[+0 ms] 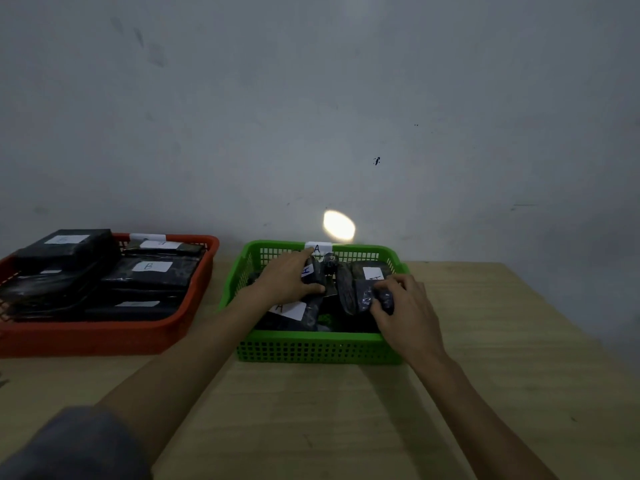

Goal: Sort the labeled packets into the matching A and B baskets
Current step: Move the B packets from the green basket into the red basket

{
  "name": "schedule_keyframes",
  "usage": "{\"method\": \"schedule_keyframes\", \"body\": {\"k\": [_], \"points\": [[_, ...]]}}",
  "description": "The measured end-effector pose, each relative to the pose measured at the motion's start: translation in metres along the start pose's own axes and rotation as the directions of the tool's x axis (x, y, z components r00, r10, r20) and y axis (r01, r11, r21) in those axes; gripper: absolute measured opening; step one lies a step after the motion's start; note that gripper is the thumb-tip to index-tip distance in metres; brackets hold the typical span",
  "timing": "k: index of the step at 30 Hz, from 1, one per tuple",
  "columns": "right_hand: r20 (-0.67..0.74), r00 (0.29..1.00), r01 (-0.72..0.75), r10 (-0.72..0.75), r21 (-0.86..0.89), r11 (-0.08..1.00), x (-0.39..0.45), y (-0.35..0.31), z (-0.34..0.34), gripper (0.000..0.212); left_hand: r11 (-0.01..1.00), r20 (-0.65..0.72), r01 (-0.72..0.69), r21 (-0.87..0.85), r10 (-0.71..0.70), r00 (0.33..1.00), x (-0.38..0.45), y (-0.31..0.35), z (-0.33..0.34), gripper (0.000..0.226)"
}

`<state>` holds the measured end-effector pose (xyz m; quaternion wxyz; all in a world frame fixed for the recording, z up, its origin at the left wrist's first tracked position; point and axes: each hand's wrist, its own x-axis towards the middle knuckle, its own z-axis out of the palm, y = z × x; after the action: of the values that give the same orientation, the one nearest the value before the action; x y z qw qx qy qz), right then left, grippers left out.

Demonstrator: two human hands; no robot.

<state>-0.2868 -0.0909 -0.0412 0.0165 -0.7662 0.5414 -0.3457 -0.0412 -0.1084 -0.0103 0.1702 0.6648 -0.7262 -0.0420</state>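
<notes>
So there's a pale wooden worktop [346, 410] against a grey wall [311, 98]. The red basket [104, 337] sits well off to the left of both hands, stuffed with dark packets, one showing a B label [149, 266]. The green basket [318, 349], tagged A on its far rim, is right under the hands. Left hand [291, 278] has its grip closed around an upright dark packet with an A label [313, 271]. Right hand [401, 306] is clamped on a small dark packet [375, 299] inside the green basket. Another A packet [289, 311] lies just below the left hand.
</notes>
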Motion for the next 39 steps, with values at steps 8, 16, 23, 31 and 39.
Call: {"method": "schedule_keyframes", "body": {"k": [8, 16, 23, 31, 39], "points": [[0.198, 0.98, 0.001, -0.014, 0.062, 0.998, 0.009, 0.003, -0.005, 0.066, 0.697, -0.062, 0.087, -0.711, -0.186, 0.981, -0.005, -0.021, -0.011, 0.074], [0.277, 0.956, -0.223, 0.099, 0.462, 0.858, 0.03, -0.008, -0.019, 0.056, 0.709, -0.122, 0.044, -0.704, -0.181, 0.976, -0.016, -0.017, -0.008, 0.071], [0.56, 0.791, -0.595, 0.247, 0.799, 0.093, 0.04, -0.02, -0.039, 0.054, 0.722, -0.099, 0.053, -0.69, -0.166, 0.981, -0.02, -0.018, -0.001, 0.091], [0.556, 0.776, -0.624, 0.296, 0.744, 0.239, 0.042, -0.012, -0.031, 0.052, 0.708, -0.13, -0.033, -0.705, -0.083, 0.988, -0.017, -0.013, 0.002, 0.073], [0.528, 0.795, -0.593, 0.298, 0.781, 0.196, 0.047, -0.01, -0.037, 0.039, 0.812, -0.089, -0.094, -0.577, 0.052, 0.995, -0.002, 0.017, 0.006, 0.071]]}}
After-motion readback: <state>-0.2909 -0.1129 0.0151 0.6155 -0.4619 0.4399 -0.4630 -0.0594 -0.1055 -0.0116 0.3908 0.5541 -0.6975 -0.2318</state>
